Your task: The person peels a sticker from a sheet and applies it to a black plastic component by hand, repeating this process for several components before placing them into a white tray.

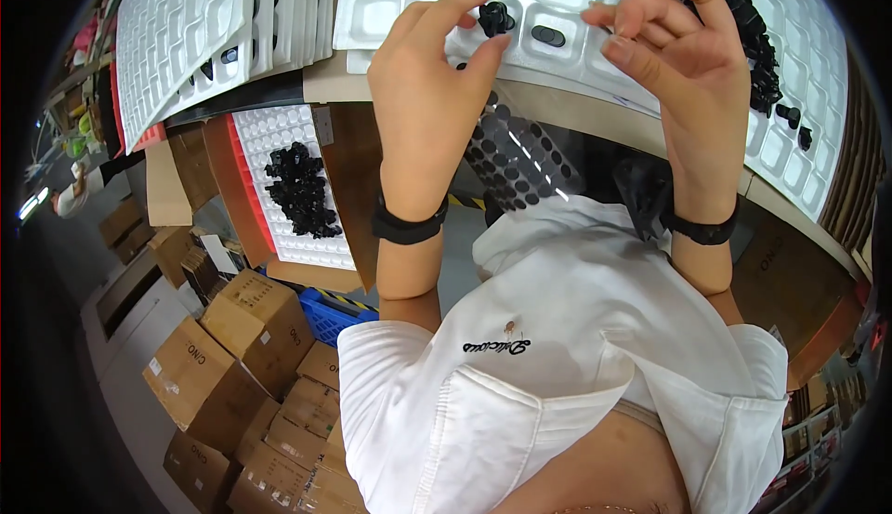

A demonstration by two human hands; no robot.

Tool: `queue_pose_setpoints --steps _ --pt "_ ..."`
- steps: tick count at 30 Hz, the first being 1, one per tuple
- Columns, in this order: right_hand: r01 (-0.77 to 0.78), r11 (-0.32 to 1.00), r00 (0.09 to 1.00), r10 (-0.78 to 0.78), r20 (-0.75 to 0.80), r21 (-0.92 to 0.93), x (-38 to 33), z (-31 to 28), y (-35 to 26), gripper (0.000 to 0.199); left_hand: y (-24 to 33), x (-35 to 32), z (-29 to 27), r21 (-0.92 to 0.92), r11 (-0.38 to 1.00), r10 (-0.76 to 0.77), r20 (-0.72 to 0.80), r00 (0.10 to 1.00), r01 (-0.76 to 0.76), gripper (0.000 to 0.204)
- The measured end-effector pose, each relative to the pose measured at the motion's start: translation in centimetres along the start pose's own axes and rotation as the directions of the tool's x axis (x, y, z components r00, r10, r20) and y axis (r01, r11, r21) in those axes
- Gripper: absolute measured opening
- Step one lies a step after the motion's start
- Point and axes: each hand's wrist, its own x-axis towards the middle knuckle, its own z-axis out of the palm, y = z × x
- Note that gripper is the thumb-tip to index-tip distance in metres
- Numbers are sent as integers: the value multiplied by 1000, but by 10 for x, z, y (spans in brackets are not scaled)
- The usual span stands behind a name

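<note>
My left hand (426, 86) is over the near edge of a white moulded tray (376, 17), with thumb and forefinger closed around a small black plastic part (496, 19). To the right, my right hand (692, 68) hangs above the same tray, thumb and fingertips drawn together; whatever is between them is too small to name. A black oval piece (548, 35) lies in a tray pocket between the hands. Below the tray edge, a clear sheet of round black dots (525, 156) slants down in front of me. Each wrist wears a black band.
Black parts (757, 45) are heaped on the white trays at right. Stacked white trays (181, 35) stand at left. Below them, an open carton holds a white tray with a black heap (302, 189). Cardboard boxes (251, 328) and a blue crate (332, 314) sit lower left.
</note>
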Motion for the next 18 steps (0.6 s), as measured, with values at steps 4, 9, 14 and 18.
queue_pose_setpoints --steps 4,9,14,18 --pt "-251 963 956 263 -133 101 3 8 -8 42 -3 5 13 18 998 67 5 998 -67 28" --pt "-276 954 945 292 -145 121 5 5 -6 38 -1 7 22 11 993 118 -29 993 -118 29" --pt "-271 961 955 275 -114 50 3 3 0 37 -7 11 23 1 972 237 -10 972 -237 30" --pt "-200 980 979 200 -39 -7 1 -5 14 37 -9 10 19 -69 975 216 54 975 -212 31"
